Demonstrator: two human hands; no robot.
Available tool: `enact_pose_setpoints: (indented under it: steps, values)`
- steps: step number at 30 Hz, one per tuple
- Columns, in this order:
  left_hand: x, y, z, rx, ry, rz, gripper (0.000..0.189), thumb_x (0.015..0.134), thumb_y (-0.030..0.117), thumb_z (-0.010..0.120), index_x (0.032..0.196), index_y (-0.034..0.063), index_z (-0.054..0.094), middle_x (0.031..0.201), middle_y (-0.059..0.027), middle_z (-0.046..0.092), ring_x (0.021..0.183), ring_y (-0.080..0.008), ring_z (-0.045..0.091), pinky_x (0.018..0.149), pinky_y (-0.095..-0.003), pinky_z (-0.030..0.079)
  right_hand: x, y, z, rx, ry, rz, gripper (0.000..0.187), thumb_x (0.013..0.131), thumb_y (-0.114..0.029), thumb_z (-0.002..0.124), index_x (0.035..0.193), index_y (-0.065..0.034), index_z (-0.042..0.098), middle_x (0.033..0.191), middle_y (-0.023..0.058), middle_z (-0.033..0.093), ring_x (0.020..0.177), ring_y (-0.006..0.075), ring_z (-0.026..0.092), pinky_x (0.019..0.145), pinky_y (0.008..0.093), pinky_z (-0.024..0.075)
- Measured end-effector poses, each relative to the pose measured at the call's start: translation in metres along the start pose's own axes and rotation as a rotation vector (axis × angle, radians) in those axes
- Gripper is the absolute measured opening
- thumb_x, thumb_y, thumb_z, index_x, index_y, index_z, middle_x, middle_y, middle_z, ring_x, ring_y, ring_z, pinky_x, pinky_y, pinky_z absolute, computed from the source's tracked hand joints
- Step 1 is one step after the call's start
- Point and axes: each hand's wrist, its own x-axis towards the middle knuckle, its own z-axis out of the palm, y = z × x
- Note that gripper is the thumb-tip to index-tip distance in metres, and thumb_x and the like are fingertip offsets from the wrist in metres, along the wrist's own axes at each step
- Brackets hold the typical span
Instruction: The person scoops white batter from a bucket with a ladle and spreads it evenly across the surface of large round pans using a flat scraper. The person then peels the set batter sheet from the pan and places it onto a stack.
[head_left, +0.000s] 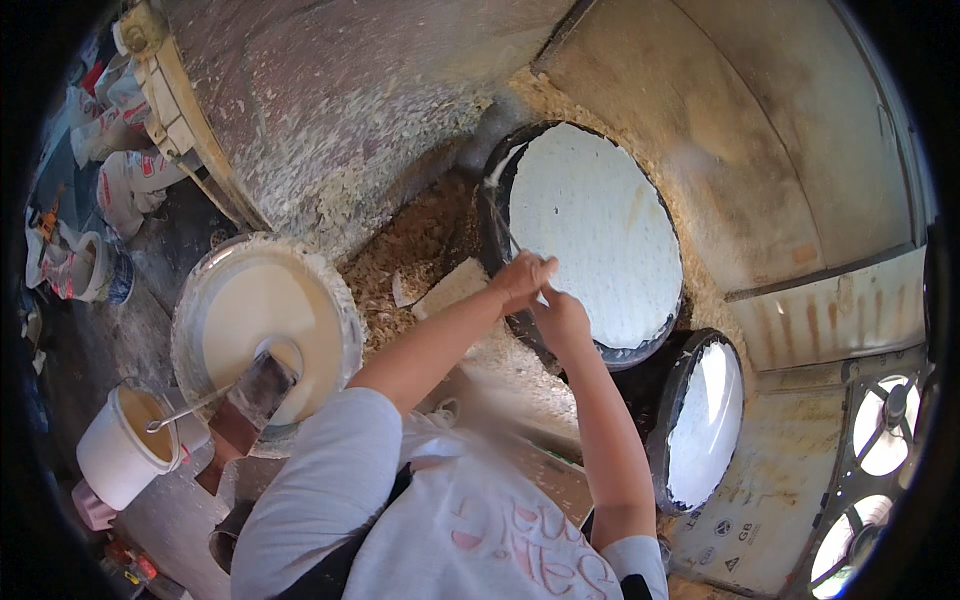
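My left hand (521, 281) is closed around a thin rod-like tool (507, 227), which points up and away over the near left rim of a large round griddle (491, 247). Just below it, my right hand (562, 319) grips the lower end of the same tool, mostly hidden by my fingers. The tool's far end meets the black rim beside a whitish strip. A thin white round sheet (592, 232) covers nearly all of the griddle's face, its edge slightly ragged. Both hands overlap the sheet's lower left edge in view.
Left stands a large basin of cream-coloured batter (270, 322), with a flat-bladed tool (259, 390) across its rim. A white bucket (124, 457) holds a metal ladle (187, 409). A second round griddle (701, 424) is at the right. Flaky crumbs (405, 255) lie between basin and griddle.
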Motion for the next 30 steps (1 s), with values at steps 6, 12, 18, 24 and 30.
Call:
enact_pose_setpoints:
  steps: [6,12,18,24,30]
  values:
    - [-0.066,-0.025,-0.008,0.727,0.035,0.272,0.022,0.071,0.006,0.057,0.091,0.0050,0.048,0.082,-0.0153,0.054,0.088,-0.0351,0.053,0.075,-0.0429,0.041,-0.027,0.013,0.042,0.287,-0.137,-0.094,0.037,0.081,-0.022,0.058,0.116,-0.0109,0.057,0.076,0.0251,0.060,0.074,0.0415,0.059,0.067,0.0467,0.0472]
    - [-0.120,-0.015,0.036,0.514,-0.002,0.359,0.028,0.070,0.008,0.059,0.097,0.0061,0.053,0.086,-0.0127,0.056,0.090,-0.0333,0.053,0.083,-0.0435,0.041,-0.110,0.025,0.058,0.532,-0.134,0.173,0.035,0.081,-0.020,0.059,0.113,-0.0074,0.059,0.073,0.0249,0.060,0.069,0.0339,0.063,0.064,0.0398,0.0481]
    - [-0.148,0.023,0.111,0.368,-0.152,0.515,0.026,0.072,0.010,0.059,0.097,0.0065,0.054,0.085,-0.0098,0.054,0.088,-0.0297,0.054,0.086,-0.0403,0.040,-0.204,0.045,0.024,0.417,-0.074,0.330,0.040,0.080,-0.016,0.060,0.118,-0.0071,0.057,0.074,0.0195,0.061,0.062,0.0281,0.062,0.059,0.0367,0.0482]
    - [-0.158,0.034,0.182,-0.027,-0.555,0.705,0.017,0.074,0.011,0.059,0.090,0.0075,0.052,0.079,-0.0076,0.052,0.082,-0.0272,0.053,0.078,-0.0382,0.040,-0.288,0.044,0.032,0.106,0.100,0.567,0.050,0.079,-0.014,0.060,0.128,-0.0088,0.050,0.078,0.0180,0.062,0.059,0.0342,0.059,0.053,0.0429,0.0462]
    - [-0.177,0.036,0.225,-0.049,-0.957,0.738,0.012,0.072,0.009,0.059,0.082,0.0105,0.052,0.077,-0.0060,0.055,0.079,-0.0243,0.055,0.074,-0.0356,0.039,-0.335,0.050,0.040,0.506,-0.026,0.943,0.054,0.083,-0.006,0.055,0.135,-0.0081,0.042,0.070,0.0052,0.055,0.051,0.0099,0.045,0.048,0.0277,0.0382]
